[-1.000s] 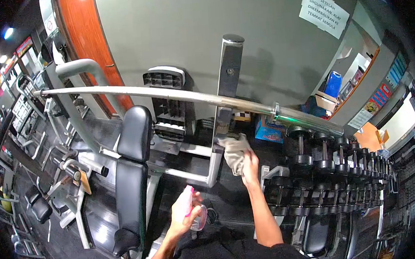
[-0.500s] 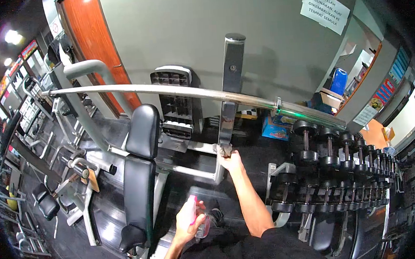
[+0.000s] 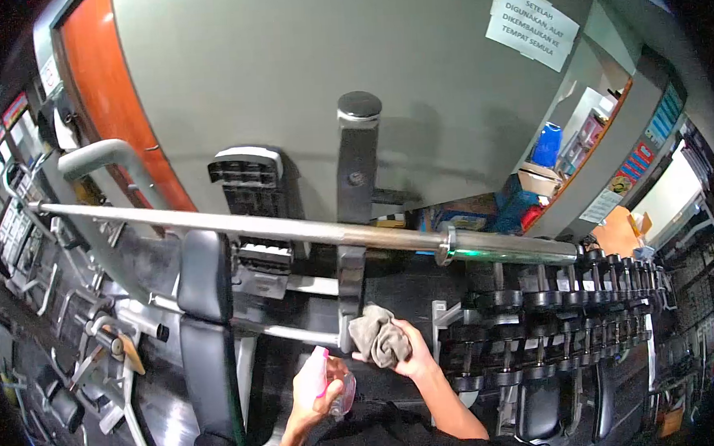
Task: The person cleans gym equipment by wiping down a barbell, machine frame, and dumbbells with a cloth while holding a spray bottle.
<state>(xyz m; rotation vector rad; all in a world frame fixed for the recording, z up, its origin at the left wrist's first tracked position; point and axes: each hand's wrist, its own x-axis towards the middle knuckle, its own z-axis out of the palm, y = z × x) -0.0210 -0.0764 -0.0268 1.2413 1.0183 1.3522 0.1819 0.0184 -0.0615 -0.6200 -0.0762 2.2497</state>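
Observation:
My left hand is wrapped round a spray bottle with a pink and white head and a clear body. Close by on the right, my right hand grips a crumpled grey-brown cloth. The cloth is in front of the lower part of a dark upright post of the bench press frame; whether it touches the post I cannot tell. Across the frame, above both hands, lies a long metal barbell with a collar near its right end.
A black padded bench stands to my left. On the right is a rack with several rows of dumbbells. Behind the barbell are a grey wall with a paper sign and an orange door.
My right hand has drawn back from the lower post towards me, and the cloth now shows fully. The spray bottle stays in my left hand. The view has shifted, with the barbell lower in it.

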